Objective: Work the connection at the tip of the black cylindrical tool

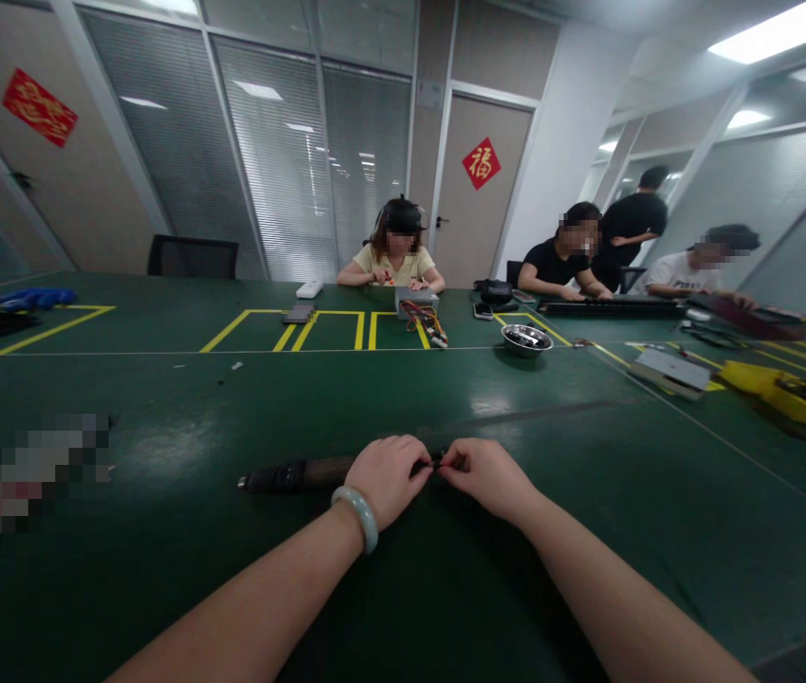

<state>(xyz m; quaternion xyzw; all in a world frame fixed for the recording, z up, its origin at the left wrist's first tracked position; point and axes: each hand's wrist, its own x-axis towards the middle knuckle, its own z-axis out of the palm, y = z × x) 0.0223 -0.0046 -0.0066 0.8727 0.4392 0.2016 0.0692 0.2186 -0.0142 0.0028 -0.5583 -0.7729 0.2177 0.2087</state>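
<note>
A dark, slim cylindrical tool that looks like an electric screwdriver [321,473] lies across the green table, its narrow metal-tipped end pointing left. My left hand [390,479], with a pale bangle at the wrist, is closed over its right end, the fingertips pinched together. Close beside, nearly touching those fingertips, my right hand [478,471] pinches with thumb and forefinger. Between the two hands is a small dark bit with a trace of red, too small to name. My fingers hide the rest of the tool's right end.
A steel bowl [526,340] with small items stands ahead to the right, near a grey box with coloured wires [417,305]. Farther right are a white box [671,371] and a yellow tray [791,394]. A blurred-out object [33,474] lies left. Several people work across the table.
</note>
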